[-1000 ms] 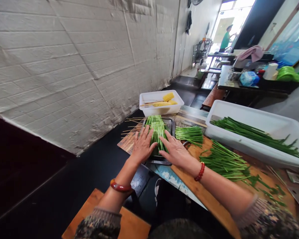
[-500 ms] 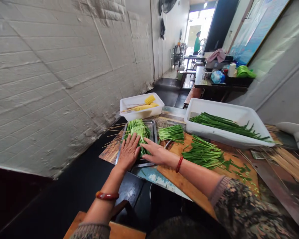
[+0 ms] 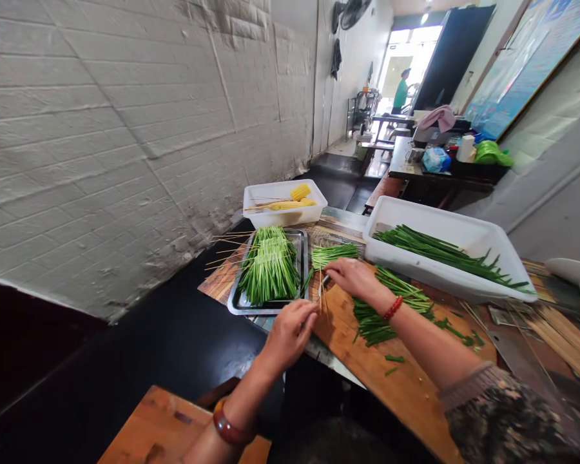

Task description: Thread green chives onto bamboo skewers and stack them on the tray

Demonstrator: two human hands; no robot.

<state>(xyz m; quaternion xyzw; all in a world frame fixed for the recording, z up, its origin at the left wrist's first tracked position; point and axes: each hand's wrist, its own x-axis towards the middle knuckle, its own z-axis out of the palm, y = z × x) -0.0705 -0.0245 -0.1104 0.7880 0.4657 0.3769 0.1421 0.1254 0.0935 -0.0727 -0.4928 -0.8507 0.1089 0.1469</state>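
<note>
Thin bamboo skewers run between my two hands, over the left end of the wooden cutting board. My right hand has its fingers closed at their upper end, beside a small bundle of cut green chives. My left hand is closed in a pinch near their lower end; what it grips is too small to make out. Left of my hands, a metal tray bears skewered chives, their sticks pointing left. A loose pile of chives lies under my right forearm.
Behind the tray stands a white tub with skewered corn. A larger white tub holds long chives. At right lie a long blade and more bamboo sticks. A person stands near the far doorway.
Both hands have left the chives on the tray, where they lay flat, and moved right to the skewers by the board. Their fingers have closed. The view has shifted slightly.
</note>
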